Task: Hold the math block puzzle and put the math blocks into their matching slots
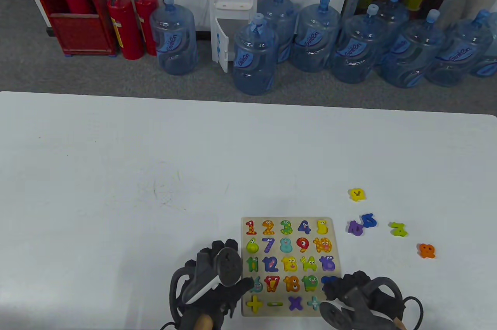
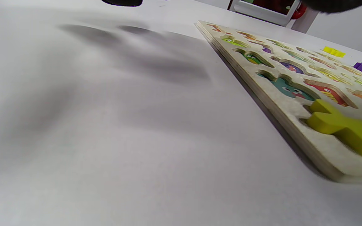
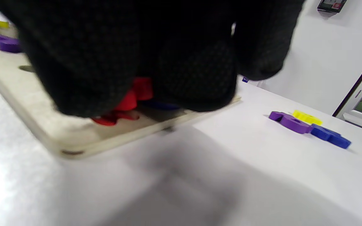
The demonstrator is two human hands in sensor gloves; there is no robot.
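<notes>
The wooden number puzzle board (image 1: 337,252) lies at the table's near edge, most of its slots filled. My left hand (image 1: 233,268) rests on the table at the board's left side, its thumb touching the left edge. The left wrist view shows the board (image 2: 281,103) and a yellow plus block (image 2: 344,131) in its slot. My right hand (image 1: 337,291) covers the board's near right corner. In the right wrist view its fingers (image 3: 181,72) pinch a red block (image 3: 127,100) down at a slot near the board's corner (image 3: 58,138).
Loose blocks lie on the table right of the board: yellow (image 1: 357,194), purple (image 1: 355,228), blue (image 1: 369,220), green (image 1: 398,229) and orange (image 1: 426,250). Water jugs, a dispenser and fire extinguishers stand on the floor beyond the table's far edge.
</notes>
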